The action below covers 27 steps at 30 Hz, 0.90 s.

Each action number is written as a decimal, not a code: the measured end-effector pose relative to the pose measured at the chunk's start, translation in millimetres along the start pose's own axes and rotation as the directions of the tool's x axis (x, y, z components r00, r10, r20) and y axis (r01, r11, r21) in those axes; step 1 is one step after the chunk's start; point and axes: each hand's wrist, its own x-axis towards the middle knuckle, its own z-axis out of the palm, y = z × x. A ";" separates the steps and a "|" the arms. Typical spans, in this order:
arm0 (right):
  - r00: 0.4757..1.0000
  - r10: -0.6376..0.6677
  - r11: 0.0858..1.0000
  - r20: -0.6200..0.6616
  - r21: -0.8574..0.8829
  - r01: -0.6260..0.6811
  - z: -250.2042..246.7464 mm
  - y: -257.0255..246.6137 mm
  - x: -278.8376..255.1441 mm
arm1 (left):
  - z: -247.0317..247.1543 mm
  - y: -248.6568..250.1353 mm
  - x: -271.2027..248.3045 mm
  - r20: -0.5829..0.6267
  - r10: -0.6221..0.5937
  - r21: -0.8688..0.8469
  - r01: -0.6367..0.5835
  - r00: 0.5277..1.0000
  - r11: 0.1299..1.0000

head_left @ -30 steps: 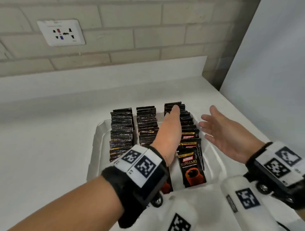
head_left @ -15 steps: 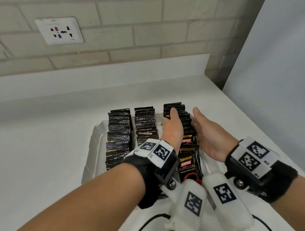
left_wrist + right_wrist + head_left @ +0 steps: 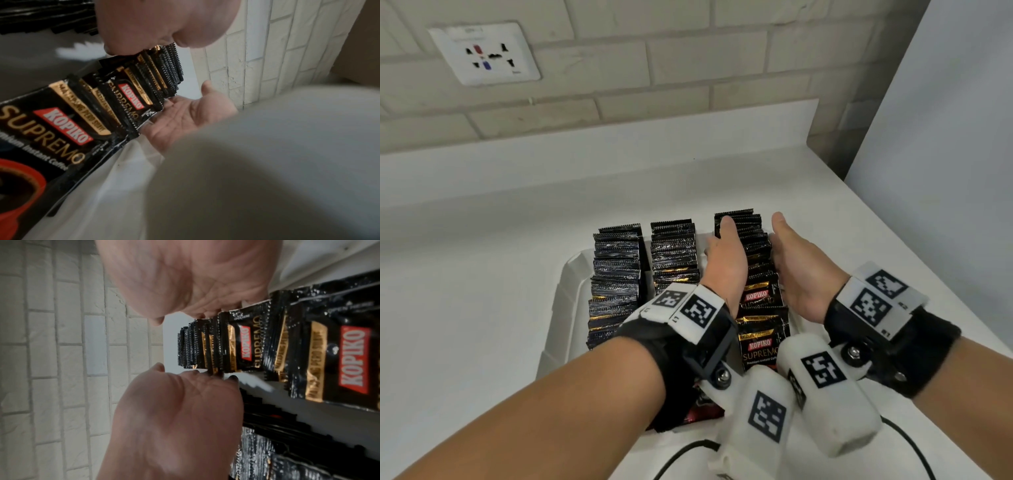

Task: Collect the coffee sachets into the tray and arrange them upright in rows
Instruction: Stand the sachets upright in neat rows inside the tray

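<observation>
Sachets (image 3: pixel 748 260) in the tray's (image 3: pixel 558 308) right-hand row are pressed between the flat, straight-fingered left hand (image 3: pixel 724 260) and right hand (image 3: pixel 796 270), seemingly to square them upright.

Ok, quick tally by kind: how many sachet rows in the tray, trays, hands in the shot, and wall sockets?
Sachet rows: 3, left, middle, right
Tray: 1
Hands: 2, left hand, right hand, flanking the right row
Wall socket: 1
Total: 7
</observation>
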 end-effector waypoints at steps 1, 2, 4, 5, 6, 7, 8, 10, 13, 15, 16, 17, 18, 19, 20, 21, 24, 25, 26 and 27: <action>1.000 -0.001 1.000 0.011 0.008 0.001 0.0 -0.4 1.6 | 0.8 1.4 -2.2 0.008 -0.008 0.016 0.008 1.000 1.000; 1.000 -0.003 1.000 0.026 0.017 0.003 0.8 -0.5 2.2 | 0.3 5.2 -6.0 0.011 0.003 0.040 -0.003 1.000 0.999; 0.998 -0.001 0.999 0.059 0.032 -0.001 1.6 1.0 3.4 | -1.5 11.8 -13.7 0.000 0.024 0.033 -0.024 1.000 0.999; 0.997 0.000 0.999 0.071 0.039 -0.003 1.7 2.2 4.6 | -2.1 13.2 -16.2 -0.006 0.044 0.030 -0.044 0.999 0.999; 0.997 -0.004 0.999 0.074 0.042 0.001 2.0 2.9 5.0 | -2.2 14.4 -18.0 -0.011 0.064 0.041 -0.063 0.998 0.997; 0.998 -0.011 0.999 0.067 0.038 0.008 2.1 3.2 6.0 | -3.0 17.6 -22.8 -0.017 0.070 0.045 -0.069 0.997 0.997; 0.998 -0.016 1.000 0.054 0.026 0.015 2.4 2.6 7.1 | -3.6 22.8 -28.9 -0.028 0.077 0.038 -0.076 0.997 0.996; 1.000 -0.020 1.000 0.012 -0.016 0.021 2.7 0.2 10.1 | -2.8 29.2 -33.1 -0.055 0.107 0.027 -0.106 0.993 0.994; 1.000 -0.009 0.999 -0.005 -0.038 0.009 5.4 -4.8 13.3 | -3.0 31.5 -31.8 -0.061 0.087 0.042 -0.085 0.994 0.996; 1.000 0.006 1.000 0.008 -0.026 -0.005 6.7 -5.6 16.3 | -4.5 32.3 -33.4 -0.038 0.096 0.090 -0.092 0.995 0.992; 1.000 0.009 1.000 0.014 -0.027 -0.009 8.2 -5.7 16.6 | -4.6 34.2 -36.7 -0.023 0.114 0.102 -0.111 0.993 0.989; 1.000 0.010 0.999 0.015 -0.032 -0.010 10.2 -5.9 16.3 | -5.5 37.1 -40.3 -0.008 0.132 0.095 -0.131 0.991 0.987; 1.000 0.011 0.999 0.018 -0.040 -0.010 11.5 -5.7 16.2 | -6.1 38.5 -40.9 -0.012 0.128 0.075 -0.127 0.992 0.989; 1.000 0.007 0.999 0.019 -0.049 -0.006 11.9 -4.9 16.7 | -6.9 39.3 -41.0 -0.024 0.121 0.053 -0.120 0.992 0.991; 1.000 0.000 0.999 0.018 -0.051 0.001 11.8 -4.1 17.4 | -6.9 39.9 -41.9 -0.040 0.119 0.044 -0.117 0.992 0.992; 1.000 -0.007 0.999 0.014 -0.037 0.008 11.3 -3.1 18.4 | -6.1 39.0 -40.2 -0.046 0.112 0.051 -0.109 0.993 0.993; 1.000 -0.013 1.000 0.003 -0.004 0.013 9.2 -2.5 19.0 | -7.1 37.1 -35.7 -0.045 0.057 0.048 -0.055 0.997 0.997; 1.000 -0.010 1.000 0.014 -0.007 0.010 9.3 -3.1 18.6 | -6.3 38.5 -38.3 -0.046 0.052 0.043 -0.050 0.998 0.998; 1.000 -0.005 1.000 0.027 -0.021 0.005 10.7 -4.4 17.0 | -5.8 40.5 -42.3 -0.038 0.067 0.062 -0.065 0.997 0.996; 0.999 0.003 1.000 0.035 -0.029 -0.002 12.8 -5.7 14.9 | -6.7 42.9 -45.7 -0.022 0.088 0.073 -0.086 0.996 0.994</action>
